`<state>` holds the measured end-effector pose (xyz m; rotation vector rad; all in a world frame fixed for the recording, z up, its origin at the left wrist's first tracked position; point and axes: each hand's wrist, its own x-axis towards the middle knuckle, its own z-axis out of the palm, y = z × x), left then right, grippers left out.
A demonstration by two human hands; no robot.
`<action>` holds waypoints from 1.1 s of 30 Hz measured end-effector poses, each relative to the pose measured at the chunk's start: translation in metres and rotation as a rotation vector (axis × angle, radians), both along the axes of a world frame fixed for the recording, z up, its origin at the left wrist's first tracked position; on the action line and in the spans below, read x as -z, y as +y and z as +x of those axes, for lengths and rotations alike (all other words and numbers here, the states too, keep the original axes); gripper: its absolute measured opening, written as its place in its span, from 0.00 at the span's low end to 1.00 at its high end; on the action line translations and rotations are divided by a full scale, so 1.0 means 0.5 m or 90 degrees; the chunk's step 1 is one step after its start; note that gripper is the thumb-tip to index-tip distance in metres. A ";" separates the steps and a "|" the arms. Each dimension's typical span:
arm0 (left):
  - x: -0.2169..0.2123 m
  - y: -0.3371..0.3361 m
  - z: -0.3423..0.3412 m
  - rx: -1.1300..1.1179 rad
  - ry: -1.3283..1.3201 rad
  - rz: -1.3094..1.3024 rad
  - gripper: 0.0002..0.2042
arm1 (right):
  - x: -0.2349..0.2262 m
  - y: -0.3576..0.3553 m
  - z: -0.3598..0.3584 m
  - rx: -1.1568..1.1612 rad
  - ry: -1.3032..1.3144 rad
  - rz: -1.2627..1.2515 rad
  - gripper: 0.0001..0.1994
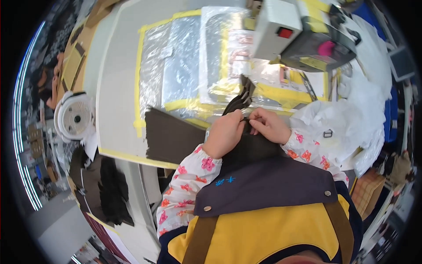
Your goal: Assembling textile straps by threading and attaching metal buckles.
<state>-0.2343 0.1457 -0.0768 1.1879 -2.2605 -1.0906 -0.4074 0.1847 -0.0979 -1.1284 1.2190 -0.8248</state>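
Observation:
Above the table's near edge my two hands work close together on dark brown fabric. My left hand (223,134) is closed, with thumb and fingers pinched at the fabric's upper edge. Just beside it, my right hand (269,126) pinches the same dark fabric (252,144), which hangs down against my apron. Beyond my fingers a bunch of dark fabric strips (241,97) sticks up and away. To the left of my left hand a flat dark brown fabric piece (173,135) with a frayed edge lies on the table. Exactly what sits between the fingertips is hidden.
Clear film edged with yellow tape (151,66) covers sheets on the table. A white box with a red switch (268,31) stands at the back right. White plastic sheeting (340,123) lies right. A fan (74,115) and dark fabric pile (114,191) are left. Another person's arm shows far left.

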 end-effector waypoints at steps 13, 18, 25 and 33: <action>-0.014 0.011 -0.040 0.083 0.052 0.245 0.14 | 0.021 0.009 -0.034 0.027 0.110 -0.169 0.08; 0.021 0.011 -0.058 0.002 0.055 0.043 0.09 | 0.040 0.030 -0.030 0.127 0.145 -0.182 0.08; 0.062 -0.085 -0.014 -0.298 -0.011 -0.188 0.16 | -0.021 -0.027 -0.011 0.222 0.151 -0.350 0.05; -0.023 -0.041 -0.031 -0.162 0.121 -0.337 0.12 | -0.050 0.155 -0.302 0.156 0.818 -0.177 0.04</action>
